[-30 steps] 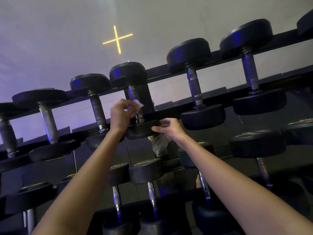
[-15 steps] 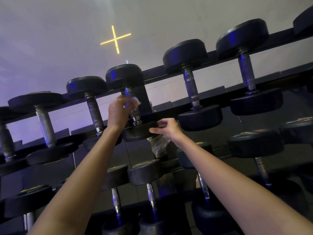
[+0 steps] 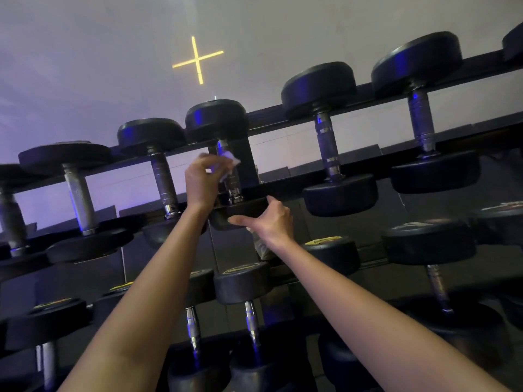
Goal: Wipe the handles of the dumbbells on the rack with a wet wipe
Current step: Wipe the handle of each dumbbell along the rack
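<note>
A black dumbbell (image 3: 216, 120) lies on the top tier of the rack (image 3: 368, 89), its metal handle (image 3: 233, 182) running toward me. My left hand (image 3: 202, 181) is closed around that handle, pressing a white wet wipe (image 3: 230, 162) against it; a corner of the wipe sticks out past my fingers. My right hand (image 3: 268, 219) grips the rim of the same dumbbell's near head (image 3: 243, 209). A crumpled pale packet (image 3: 261, 246) shows just under my right wrist; how it is held is hidden.
More dumbbells sit left (image 3: 162, 176) and right (image 3: 328, 148) on the top tier, with further rows (image 3: 242, 281) on the lower tiers. A pale wall with a glowing yellow cross (image 3: 198, 59) lies behind the rack.
My left hand has slid up the handle with the wipe, away from the near head. My right hand has stayed on the head.
</note>
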